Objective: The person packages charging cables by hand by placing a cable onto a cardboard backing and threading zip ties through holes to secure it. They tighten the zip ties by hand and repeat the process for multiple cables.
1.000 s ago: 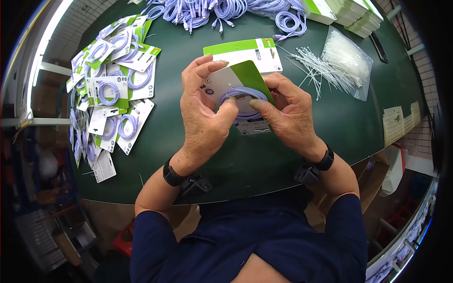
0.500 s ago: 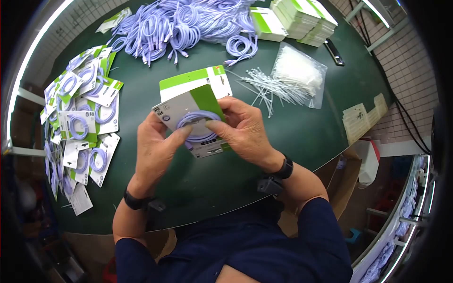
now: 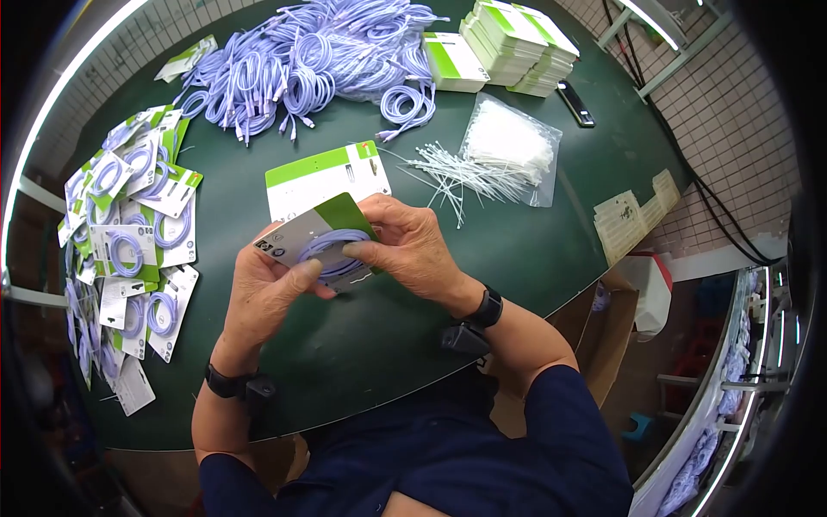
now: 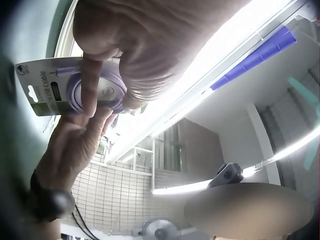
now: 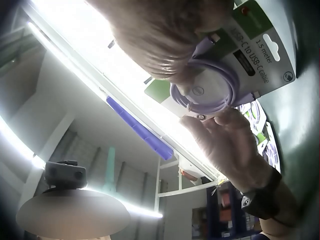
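Note:
Both hands hold one green-and-white card (image 3: 293,236) with a coiled lilac cable (image 3: 332,246) lying against it. The left hand (image 3: 265,297) grips the card's left side, its thumb on the coil. On the right edge the right hand (image 3: 414,252) pinches card and coil, thumb on top. In the right wrist view the coil (image 5: 225,75) lies on the card's printed face (image 5: 272,65), and the left wrist view shows the same card (image 4: 40,82) from the other side. Behind the hands lies a stack of flat cards (image 3: 332,179).
Cards with cables (image 3: 129,250) are heaped at left. Loose lilac cables (image 3: 293,69) fill the back. White ties (image 3: 474,177) lie by a clear bag (image 3: 512,146); card stacks (image 3: 525,52) and a dark phone-like object (image 3: 575,104) are at back right.
The head view has shifted, so the table scene sits further left and lower. Both hands still grip the card and coil, and the card now appears tilted flatter.

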Motion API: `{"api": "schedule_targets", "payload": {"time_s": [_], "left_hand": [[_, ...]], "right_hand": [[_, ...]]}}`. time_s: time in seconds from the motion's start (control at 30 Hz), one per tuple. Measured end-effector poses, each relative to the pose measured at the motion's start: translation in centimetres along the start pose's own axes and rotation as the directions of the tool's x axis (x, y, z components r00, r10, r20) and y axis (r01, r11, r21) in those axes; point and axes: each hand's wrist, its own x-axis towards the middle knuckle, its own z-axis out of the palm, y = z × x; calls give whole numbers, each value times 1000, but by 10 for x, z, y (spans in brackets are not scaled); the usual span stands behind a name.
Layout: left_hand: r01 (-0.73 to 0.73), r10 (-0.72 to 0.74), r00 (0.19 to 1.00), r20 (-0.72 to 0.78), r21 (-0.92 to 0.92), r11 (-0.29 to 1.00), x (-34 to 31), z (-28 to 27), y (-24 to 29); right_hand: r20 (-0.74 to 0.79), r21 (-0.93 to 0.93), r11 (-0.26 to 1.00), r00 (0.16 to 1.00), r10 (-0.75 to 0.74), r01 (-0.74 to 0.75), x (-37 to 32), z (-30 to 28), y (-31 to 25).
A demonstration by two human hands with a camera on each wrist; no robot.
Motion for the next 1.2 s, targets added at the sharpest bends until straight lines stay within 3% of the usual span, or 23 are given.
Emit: {"api": "schedule_targets", "payload": {"time_s": [0.1, 0.27, 0.33, 0.37, 0.43, 0.47, 0.57, 0.63, 0.7, 0.73, 0.87, 0.97, 1.1, 1.2], "left_hand": [[-50, 50, 999, 9, -31, 998, -2, 2, 1], [-50, 55, 997, -52, 94, 994, -9, 3, 8], [-110, 119, 991, -66, 129, 986, -14, 5, 15], [-112, 121, 990, -66, 128, 985, -17, 5, 17], [-192, 203, 975, -86, 123, 974, -22, 7, 20], [-232, 244, 965, -95, 121, 965, -23, 9, 22], [-307, 325, 945, -40, 237, 922, -26, 17, 32], [-344, 363, 932, -11, 296, 891, -26, 17, 34], [-460, 506, 862, 29, 464, 757, -24, 15, 30], [-505, 568, 821, 58, 539, 674, -23, 14, 29], [-519, 596, 797, 100, 618, 590, -21, 11, 30], [-528, 615, 782, 103, 634, 565, -16, 9, 27], [-526, 625, 773, 110, 661, 534, -12, 6, 24], [-526, 629, 768, 118, 676, 516, -9, 4, 23]], "right_hand": [[0, -13, 1000, 1000, -3, 3, 1, 1, 0], [98, -154, 986, 994, -51, 66, 8, -13, -26], [-103, -272, 961, 994, 23, -50, 14, -32, -43], [-102, -274, 961, 995, 22, -49, 18, -44, -45], [-311, -735, 663, 940, -141, -144, 23, -75, -37], [-310, -737, 661, 940, -146, -141, 23, -89, -32], [-88, -996, 24, 949, -302, -84, 21, -124, -12], [-132, -990, -12, 961, -243, -139, 18, -129, -1], [-229, -966, -93, 966, -119, -241, 17, -127, 2], [-227, -967, -93, 966, -120, -239, 16, -126, 2], [-269, -955, -93, 956, -116, -281, 19, -122, 7], [-240, -956, -127, 955, -174, -264, 17, -125, 7], [-228, -971, -20, 949, -219, -238, 17, -121, 2], [-258, -962, -39, 943, -212, -272, 20, -118, -2]]}}
